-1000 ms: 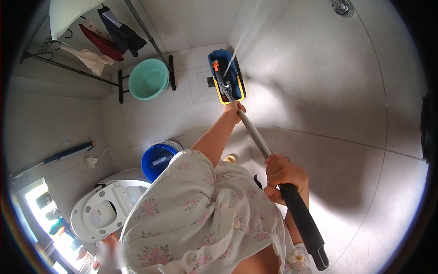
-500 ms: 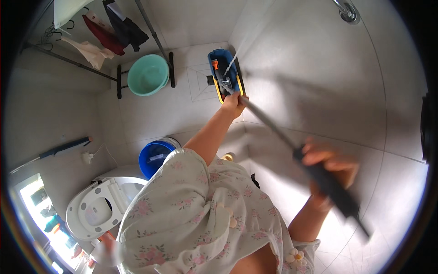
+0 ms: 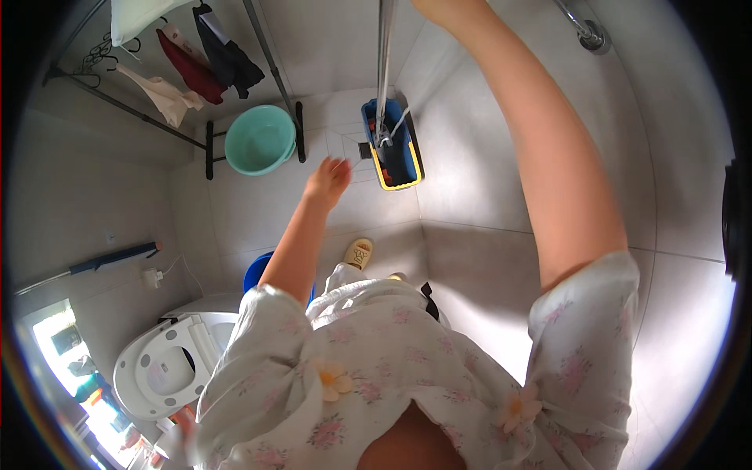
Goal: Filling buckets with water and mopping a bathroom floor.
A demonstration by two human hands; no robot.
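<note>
A mop stands nearly upright, its silver pole (image 3: 384, 66) running up out of view at the top edge. Its lower joint is inside a long blue bucket (image 3: 415, 174) with a yellow rim; the mop head is mostly hidden there. My right arm stretches up and forward, and my right hand (image 3: 440, 11) is cut off by the top edge near the pole, its fingers out of sight. Left of the bucket, my left hand (image 3: 327, 185) hangs apart from pole and bucket, slightly blurred, fingers loosely curled in with nothing visible in them.
A mint-green basin (image 3: 260, 141) sits by a rack with hanging clothes (image 3: 227, 59). A floor drain (image 3: 365, 150) lies beside the bucket. A blue pail (image 3: 257, 270), a toilet (image 3: 160, 368) and a yellow slipper (image 3: 359, 253) are nearer. Tiled wall (image 3: 540, 117) borders the right.
My left hand has let go of the pole and moved left. My right arm has swung up and forward from the lower right, and the pole has gone from slanting toward me to upright.
</note>
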